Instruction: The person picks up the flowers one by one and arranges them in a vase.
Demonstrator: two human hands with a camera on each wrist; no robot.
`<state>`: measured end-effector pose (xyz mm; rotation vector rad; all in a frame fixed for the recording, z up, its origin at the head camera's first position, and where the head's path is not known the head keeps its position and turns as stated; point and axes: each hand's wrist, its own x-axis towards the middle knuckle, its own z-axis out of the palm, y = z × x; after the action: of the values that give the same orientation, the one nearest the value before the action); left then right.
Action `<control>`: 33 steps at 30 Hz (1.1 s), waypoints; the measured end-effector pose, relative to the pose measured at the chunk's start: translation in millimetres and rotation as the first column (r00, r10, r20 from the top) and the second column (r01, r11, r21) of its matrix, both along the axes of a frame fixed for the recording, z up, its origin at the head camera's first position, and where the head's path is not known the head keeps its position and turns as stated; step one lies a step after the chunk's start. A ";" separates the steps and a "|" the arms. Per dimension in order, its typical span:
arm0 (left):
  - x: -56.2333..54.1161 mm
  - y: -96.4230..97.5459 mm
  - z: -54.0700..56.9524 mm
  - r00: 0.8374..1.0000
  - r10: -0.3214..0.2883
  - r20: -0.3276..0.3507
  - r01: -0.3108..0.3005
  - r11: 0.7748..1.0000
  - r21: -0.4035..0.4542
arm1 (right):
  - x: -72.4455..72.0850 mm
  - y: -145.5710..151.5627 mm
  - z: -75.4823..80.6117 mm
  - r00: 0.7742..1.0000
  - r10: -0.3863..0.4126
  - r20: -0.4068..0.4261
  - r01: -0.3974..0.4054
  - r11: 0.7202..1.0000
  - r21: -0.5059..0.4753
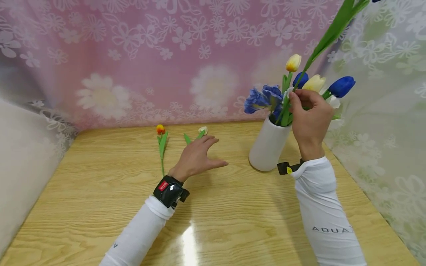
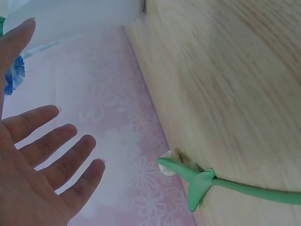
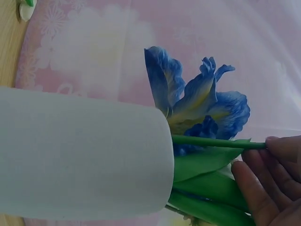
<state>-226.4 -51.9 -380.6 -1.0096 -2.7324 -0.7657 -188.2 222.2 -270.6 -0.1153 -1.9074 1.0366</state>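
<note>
My right hand [image 1: 312,118] pinches the green stem [image 3: 216,142] of an artificial flower between thumb and fingers. Its long leaf [image 1: 329,33] rises to the top right, where the bloom is mostly cut off. In the right wrist view the stem's lower end passes behind the rim of the white vase [image 1: 270,144]. The vase holds a blue ruffled flower [image 1: 263,99], blue tulips [image 1: 342,87] and pale yellow tulips [image 1: 293,62]. With fingers spread, my left hand [image 1: 198,157] hovers over the table and holds nothing. Near it lies a white tulip [image 2: 188,172], partly hidden in the head view.
An orange-red tulip [image 1: 161,129] lies on the wooden table [image 1: 100,192], left of the left hand. A pink flowered curtain [image 1: 159,66] hangs along the back edge, and a pale flowered one [image 1: 382,140] along the right side.
</note>
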 end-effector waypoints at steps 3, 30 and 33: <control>-0.2 -0.6 -2.4 1.000 0.007 0.005 -0.007 1.000 -0.001 | 1.9 1.5 -1.9 0.998 -0.038 0.050 0.036 0.998 0.043; 1.8 -15.5 -21.7 0.996 0.072 0.056 -0.070 0.997 -0.032 | 30.0 9.8 -10.9 0.850 0.124 0.512 -0.199 0.975 0.094; 1.8 -17.4 -22.6 0.995 0.074 0.067 -0.072 0.997 -0.032 | 30.6 6.8 -19.9 0.816 0.168 0.554 -0.242 0.968 0.063</control>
<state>-224.6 -69.3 -403.3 -0.8993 -2.8289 -0.7629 -157.5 228.9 -290.5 -0.1432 -2.5524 1.0953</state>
